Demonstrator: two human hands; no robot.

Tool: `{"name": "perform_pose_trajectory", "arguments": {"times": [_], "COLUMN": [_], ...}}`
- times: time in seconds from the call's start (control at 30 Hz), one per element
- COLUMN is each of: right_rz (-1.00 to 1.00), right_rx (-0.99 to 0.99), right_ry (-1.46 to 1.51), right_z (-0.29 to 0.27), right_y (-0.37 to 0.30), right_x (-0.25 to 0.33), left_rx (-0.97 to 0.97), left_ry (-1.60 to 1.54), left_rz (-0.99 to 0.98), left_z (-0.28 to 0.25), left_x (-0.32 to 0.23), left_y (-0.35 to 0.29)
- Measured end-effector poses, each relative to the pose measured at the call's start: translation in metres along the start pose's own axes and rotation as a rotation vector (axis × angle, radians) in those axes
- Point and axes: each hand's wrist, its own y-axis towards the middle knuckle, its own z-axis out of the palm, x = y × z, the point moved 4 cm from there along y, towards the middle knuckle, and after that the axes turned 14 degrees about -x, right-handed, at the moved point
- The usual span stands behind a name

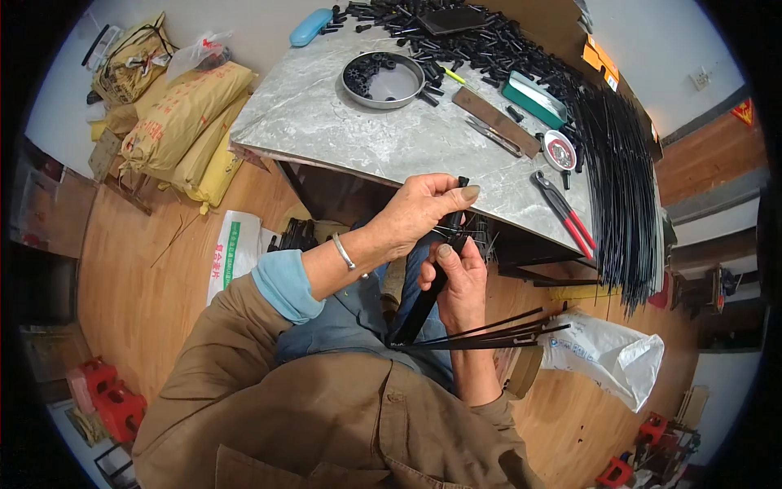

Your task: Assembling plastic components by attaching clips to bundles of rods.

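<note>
Between thumb and fingers, my left hand point(428, 208) is closed on the top of a black tube-like piece point(463, 183). Just below it, my right hand point(458, 273) is closed, its thumb pressing on the same black piece or one lined up with it; the fingers hide the join. From under the hands a long flat black strip point(421, 314) slants down to my lap. Several thin black rods point(497, 330) fan out from its lower end, passing across my right wrist toward the right. Both hands are just off the table's front edge.
On the grey marbled table point(318, 122) are a round metal tin point(383, 103) of black rings, heaped black fittings point(481, 49), red-handled cutters point(564, 213), tweezers point(494, 137) and a green box point(533, 98). Long black rods point(623, 187) overhang its right side. Yellow sacks point(187, 114) are stacked left.
</note>
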Motion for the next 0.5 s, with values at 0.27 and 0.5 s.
{"name": "perform_pose_trajectory", "arguments": {"times": [0.27, 0.5], "right_rz": [-0.057, -0.316], "right_rx": [-0.034, -0.019], "right_ry": [-0.014, -0.494], "right_z": [-0.009, -0.023], "right_y": [0.003, 0.003], "right_x": [-0.002, 0.017], "left_rx": [0.163, 0.043], "left_ry": [0.28, 0.201], "left_rz": [-0.034, 0.081], "left_z": [-0.01, -0.011], "left_x": [-0.003, 0.001], "left_y": [-0.017, -0.036]}}
